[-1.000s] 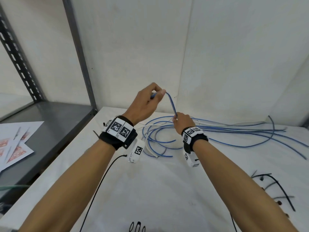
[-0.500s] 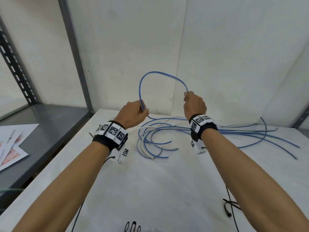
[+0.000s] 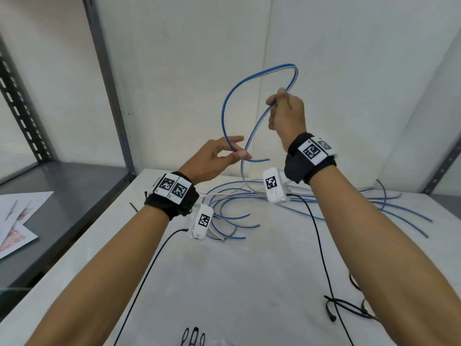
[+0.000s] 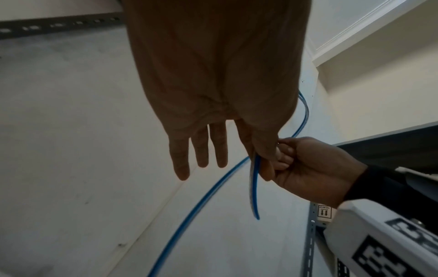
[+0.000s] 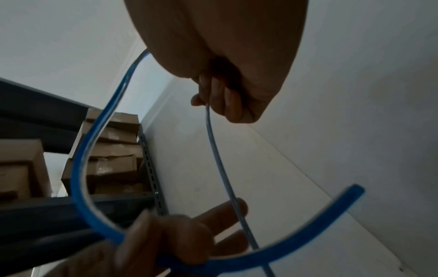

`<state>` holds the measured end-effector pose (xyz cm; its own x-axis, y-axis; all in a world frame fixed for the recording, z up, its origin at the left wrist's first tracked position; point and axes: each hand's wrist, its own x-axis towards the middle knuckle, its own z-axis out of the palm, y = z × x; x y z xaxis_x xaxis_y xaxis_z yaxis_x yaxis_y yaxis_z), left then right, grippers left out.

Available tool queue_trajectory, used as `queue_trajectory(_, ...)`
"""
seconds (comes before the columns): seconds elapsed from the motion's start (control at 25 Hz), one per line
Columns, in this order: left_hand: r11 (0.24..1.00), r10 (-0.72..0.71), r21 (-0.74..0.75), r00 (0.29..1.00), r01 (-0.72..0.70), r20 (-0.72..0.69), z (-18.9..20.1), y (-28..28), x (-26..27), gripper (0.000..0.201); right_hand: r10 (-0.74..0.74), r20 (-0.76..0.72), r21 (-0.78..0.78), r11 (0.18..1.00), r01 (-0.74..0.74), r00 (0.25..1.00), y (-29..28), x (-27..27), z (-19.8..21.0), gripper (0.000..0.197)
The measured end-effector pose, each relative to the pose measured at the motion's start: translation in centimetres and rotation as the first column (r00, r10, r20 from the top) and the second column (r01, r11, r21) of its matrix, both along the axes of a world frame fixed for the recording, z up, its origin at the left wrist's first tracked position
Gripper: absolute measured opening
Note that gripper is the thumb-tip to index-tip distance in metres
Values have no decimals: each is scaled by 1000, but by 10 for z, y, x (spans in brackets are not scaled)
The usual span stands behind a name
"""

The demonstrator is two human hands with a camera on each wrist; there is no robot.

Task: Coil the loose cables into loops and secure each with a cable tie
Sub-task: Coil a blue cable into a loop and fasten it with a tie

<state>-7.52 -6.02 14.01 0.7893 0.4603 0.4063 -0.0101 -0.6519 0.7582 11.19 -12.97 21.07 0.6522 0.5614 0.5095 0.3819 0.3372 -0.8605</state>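
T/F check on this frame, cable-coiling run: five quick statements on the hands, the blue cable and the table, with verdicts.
1. The left hand pinches the blue cable near its free end. True.
2. The right hand is flat on the table. False: it is raised and grips the cable.
3. The cable arches into a loop above the hands. True.
4. All other blue cables are already tied in bundles. False: they lie loose on the white table.
5. Black cable ties lie on the table near the right forearm. True.
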Motion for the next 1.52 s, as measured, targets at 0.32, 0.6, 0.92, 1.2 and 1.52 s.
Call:
queue_trajectory(0.32, 956, 17, -288, 975, 49, 223, 23, -3, 2, 23, -17, 74, -6, 1000, 18, 997, -30, 15, -12, 39)
queue_trajectory(0.6, 951, 134, -305, 960, -55, 245, 18, 2, -3, 25, -226, 457, -538, 700, 470, 860, -36, 62, -68, 32)
queue_trajectory(0.92, 951, 50, -309, 990, -7, 130, -20, 16, 16, 23, 29, 315, -376, 922, 97, 949, -20, 47, -113, 28)
queue_trajectory(1.2, 626, 271, -734, 810, 263, 521, -58, 21, 40, 21, 211, -150, -27, 976, -217, 966, -7, 9, -136, 32)
queue_trajectory(1.52, 493, 349, -802, 768, 337, 537, -91, 14, 57, 21, 202, -259, 38, 979, -199, 945, 9, -3, -171, 21)
